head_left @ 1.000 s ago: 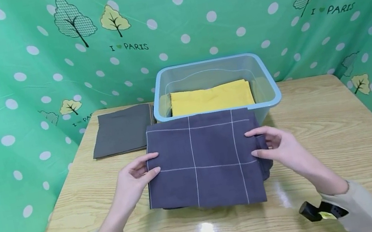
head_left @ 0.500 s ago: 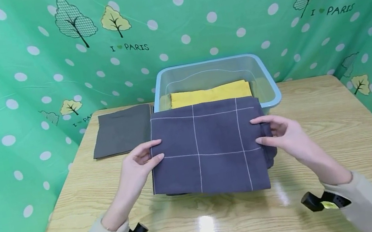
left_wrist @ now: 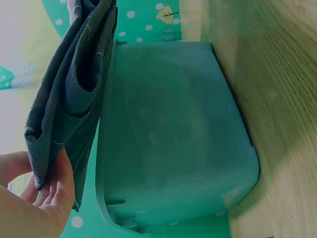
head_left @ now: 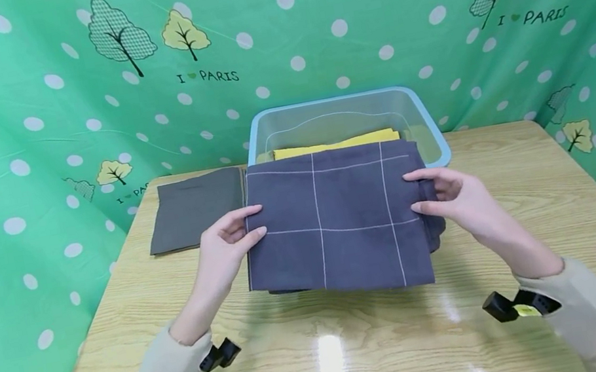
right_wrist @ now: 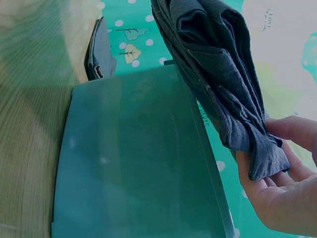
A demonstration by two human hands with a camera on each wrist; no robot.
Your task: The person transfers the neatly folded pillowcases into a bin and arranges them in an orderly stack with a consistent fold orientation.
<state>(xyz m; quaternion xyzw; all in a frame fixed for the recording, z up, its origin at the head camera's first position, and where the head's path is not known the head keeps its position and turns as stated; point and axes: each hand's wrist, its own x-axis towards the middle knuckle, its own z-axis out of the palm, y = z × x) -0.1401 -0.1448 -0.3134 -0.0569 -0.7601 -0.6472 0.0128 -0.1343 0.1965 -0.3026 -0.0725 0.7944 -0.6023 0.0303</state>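
Observation:
Between both hands hangs a folded dark navy cloth [head_left: 354, 216] with thin white grid lines. My left hand [head_left: 227, 242] pinches its left edge, thumb in front and fingers wrapped behind, as the left wrist view shows of the layered cloth [left_wrist: 74, 94]. On the other side my right hand [head_left: 451, 192] pinches the right edge, where the folds [right_wrist: 218, 74] bunch in the right wrist view. The cloth is held up at the front rim of a blue translucent bin [head_left: 436, 141], hiding much of its front. Inside the bin lies a yellow folded cloth [head_left: 335, 145], mostly covered from view.
A folded dark grey cloth [head_left: 197, 210] lies on the wooden table [head_left: 546, 202], left of the bin. A green dotted curtain [head_left: 274, 50] stands behind the table and along its sides.
Both hands have carried the navy cloth forward and slightly right, from in front of the bin to over its front rim. More of the yellow cloth is now covered.

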